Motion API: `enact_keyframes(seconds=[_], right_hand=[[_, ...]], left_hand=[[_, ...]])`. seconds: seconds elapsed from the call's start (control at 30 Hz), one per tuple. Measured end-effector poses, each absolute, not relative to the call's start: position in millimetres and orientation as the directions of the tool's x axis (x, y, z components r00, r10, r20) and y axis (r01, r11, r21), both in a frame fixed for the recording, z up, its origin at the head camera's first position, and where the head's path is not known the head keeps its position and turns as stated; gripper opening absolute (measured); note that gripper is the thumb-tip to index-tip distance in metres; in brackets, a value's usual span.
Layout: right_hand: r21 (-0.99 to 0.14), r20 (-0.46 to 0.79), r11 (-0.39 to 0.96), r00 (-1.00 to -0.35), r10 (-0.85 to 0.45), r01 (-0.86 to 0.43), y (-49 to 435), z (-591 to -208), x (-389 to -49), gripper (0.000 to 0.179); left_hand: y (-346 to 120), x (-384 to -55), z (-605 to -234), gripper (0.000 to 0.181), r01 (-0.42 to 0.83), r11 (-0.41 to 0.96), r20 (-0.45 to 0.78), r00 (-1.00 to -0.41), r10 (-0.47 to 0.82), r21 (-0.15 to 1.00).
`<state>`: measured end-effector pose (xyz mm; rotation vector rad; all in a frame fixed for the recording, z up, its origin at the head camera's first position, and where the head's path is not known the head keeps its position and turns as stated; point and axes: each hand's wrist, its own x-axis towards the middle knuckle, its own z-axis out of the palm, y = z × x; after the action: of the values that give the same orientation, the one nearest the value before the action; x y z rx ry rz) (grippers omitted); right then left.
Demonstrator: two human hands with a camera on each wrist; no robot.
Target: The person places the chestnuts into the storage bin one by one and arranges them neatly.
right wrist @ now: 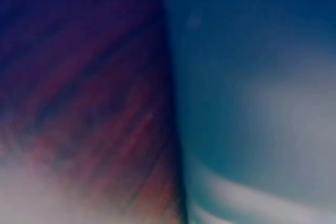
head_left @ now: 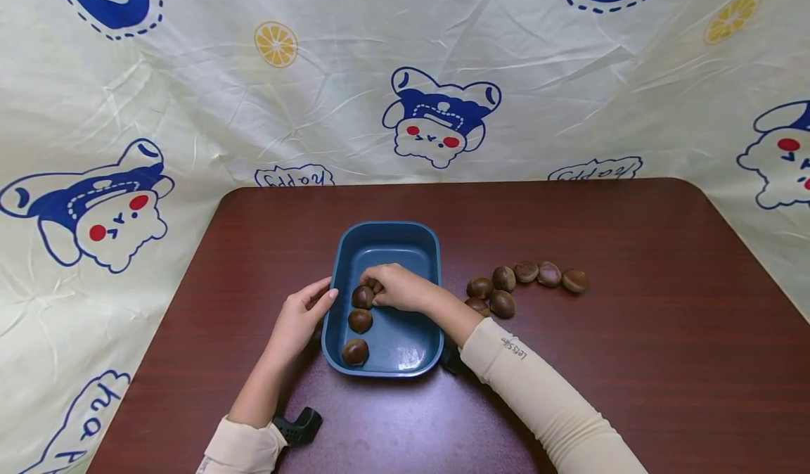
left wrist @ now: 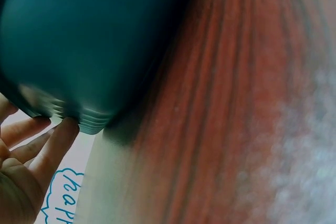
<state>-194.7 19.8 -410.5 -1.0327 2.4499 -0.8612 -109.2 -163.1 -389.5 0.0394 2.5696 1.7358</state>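
A blue rectangular tray (head_left: 392, 231) lies on the table with brown chestnuts along its left side. My right hand (head_left: 400, 287) reaches over the tray's right wall and pinches a chestnut (head_left: 362, 297) between thumb and fingers. Just below that one is another chestnut (head_left: 360, 321), and a third chestnut (head_left: 356, 351) sits near the tray's front left corner. My left hand (head_left: 299, 323) rests against the left wall, its thumb at the rim. In the left wrist view, extended fingers (left wrist: 55, 148) touch the outside of the tray (left wrist: 89, 40). The right wrist view is blurred and shows only tray and table.
Several loose chestnuts (head_left: 549, 274) form a curved line on the dark wooden table (head_left: 633, 361), right of the tray. My right forearm passes close beside the nearest ones. Behind the table hangs a white printed cloth (head_left: 342, 108). Black wrist devices (head_left: 300, 426) are worn at the cuffs.
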Motion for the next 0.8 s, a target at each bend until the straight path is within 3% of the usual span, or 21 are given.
enact_keyframes(seconds=[0.6,0.8], right_hand=[[-0.714,0.054,0.482,-0.725,-0.686,-0.508,32,-395,-191,0.039],[-0.756,0.096,0.445,-0.753,-0.651,-0.481,43,-387,-189,0.044]], left_hand=[[-164,-109,-390,0.036,0.005,0.388,-0.016,-0.999,0.049,0.922],[-173,-119,-414,0.039,0.001,0.368,-0.017,-0.999,0.043,0.930]])
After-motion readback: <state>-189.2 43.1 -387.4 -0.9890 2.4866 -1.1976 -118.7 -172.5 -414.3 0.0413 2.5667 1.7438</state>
